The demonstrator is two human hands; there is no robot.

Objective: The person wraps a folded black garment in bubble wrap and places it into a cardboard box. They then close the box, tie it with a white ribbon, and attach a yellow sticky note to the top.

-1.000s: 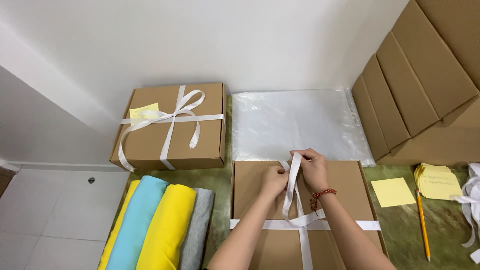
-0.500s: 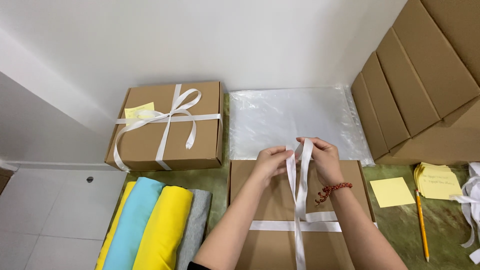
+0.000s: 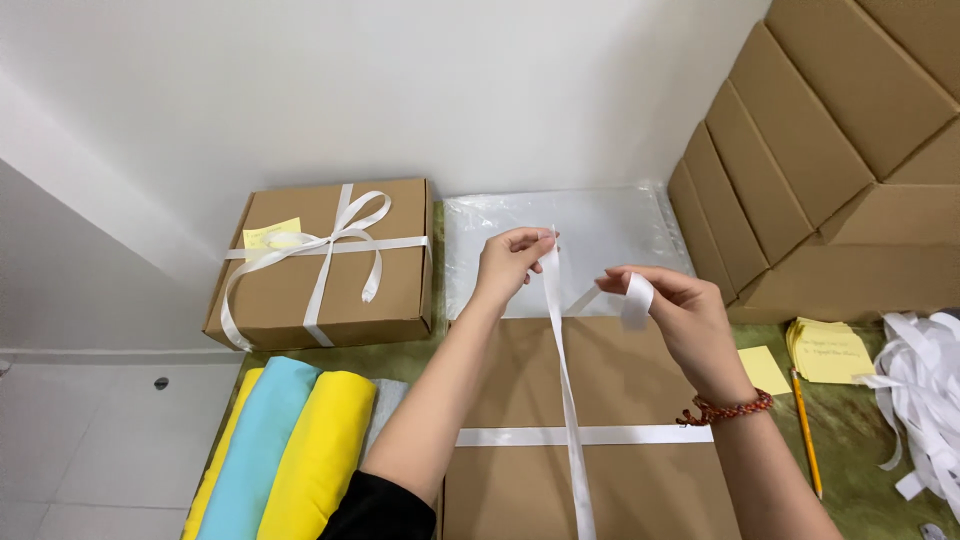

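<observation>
Head view, looking down at a green-covered tabletop. At its far left corner sits a finished brown box (image 3: 325,262), white ribbon crossed and bowed. Rolled yellow and blue cloths (image 3: 285,450) lie at the near left edge. At the near middle, an untied box (image 3: 600,430) has ribbon (image 3: 563,380) crossed over its lid but no bow. The left hand (image 3: 510,262) pinches one raised end; the right hand (image 3: 675,315) holds the other, seemingly looped round its fingers. Loose ribbon (image 3: 920,380) piles at the right edge.

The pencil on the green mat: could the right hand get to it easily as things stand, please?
Probably yes: the pencil lies uncovered just beside the right hand, nothing between them, though that hand would first have to drop the white ribbon.
</observation>
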